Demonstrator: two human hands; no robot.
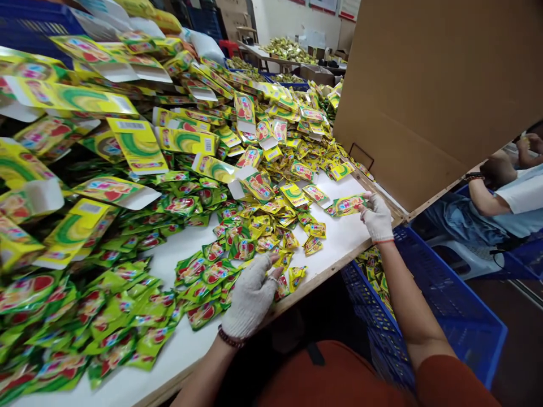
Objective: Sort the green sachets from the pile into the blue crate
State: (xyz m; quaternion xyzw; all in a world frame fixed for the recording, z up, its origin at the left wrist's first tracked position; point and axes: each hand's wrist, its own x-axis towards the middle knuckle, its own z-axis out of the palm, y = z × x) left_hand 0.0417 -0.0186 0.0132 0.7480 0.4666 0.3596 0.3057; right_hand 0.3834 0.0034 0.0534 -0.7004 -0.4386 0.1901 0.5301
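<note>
My right hand (377, 217), in a white knit glove with bare fingertips, pinches the end of a flat yellow-green carton (350, 204) with fruit pictures, just above the white tabletop (335, 240) near its right edge. My left hand (252, 294), gloved the same way, is low over the table's front edge. Its thumb and forefinger are apart beside small yellow sachets (297, 277); its other fingers are partly hidden. Green sachets (216, 268) with a watermelon picture lie just left of and beyond it. More open-flapped cartons (258, 183) rest on the pile ahead.
Cartons (136, 144) and green sachets (123, 316) are heaped high on the left. A tall cardboard panel (432, 102) stands along the right edge. Below it is a blue crate (449, 305) with sachets. Another person's arm (483, 195) shows at far right.
</note>
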